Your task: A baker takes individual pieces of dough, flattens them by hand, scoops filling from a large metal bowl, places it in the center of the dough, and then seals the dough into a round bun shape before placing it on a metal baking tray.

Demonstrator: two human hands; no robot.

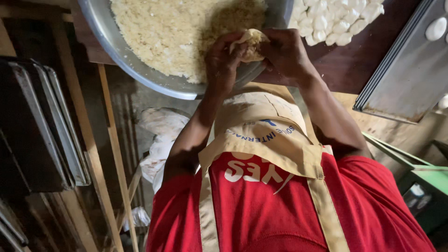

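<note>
Head view: large metal bowl (107,37) of crumbly pale filling (172,32) filled 11–12 o'clock. Pile of white dough balls (336,18) sat at 1 o'clock; a metal tray (406,79) at 2 o'clock. Left hand (221,63) and right hand (284,53) met over the bowl's near rim, fingers curled closed around one filled dough piece (252,44), held between them.

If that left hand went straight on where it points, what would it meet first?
Likely the crumbly pale filling in the metal bowl, past the dough piece the left hand holds; depth is unclear.
</note>
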